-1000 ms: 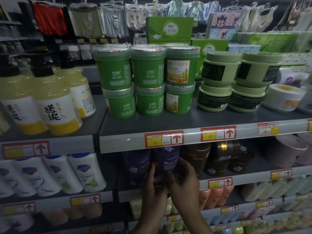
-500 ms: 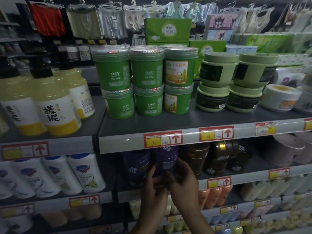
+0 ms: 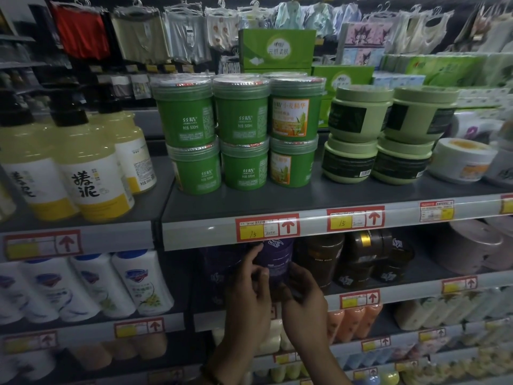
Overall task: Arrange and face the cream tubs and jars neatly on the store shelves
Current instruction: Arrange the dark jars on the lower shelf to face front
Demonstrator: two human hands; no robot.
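Down on the second shelf, in the dark, stands a purple jar [image 3: 273, 262]. Both hands hold it. The left hand [image 3: 249, 293] curls round its left side, with one finger reaching up along it. The right hand [image 3: 304, 301] wraps round its right side, low down. The hands hide the bottom of the jar, and a red price tag [image 3: 268, 227] on the shelf edge above hides its top. Its label is too dark to read.

Just beside it on the left is another purple jar [image 3: 219, 270], very hard to see. On the right stand brown jars [image 3: 319, 259], dim too.

On the shelf above, green tubs [image 3: 241, 118] sit two high in neat stacks. Next to them, pale green jars [image 3: 358, 120] are stacked the same way. Yellow bottles [image 3: 91, 173] stand far left, and the picture's edge cuts some off.
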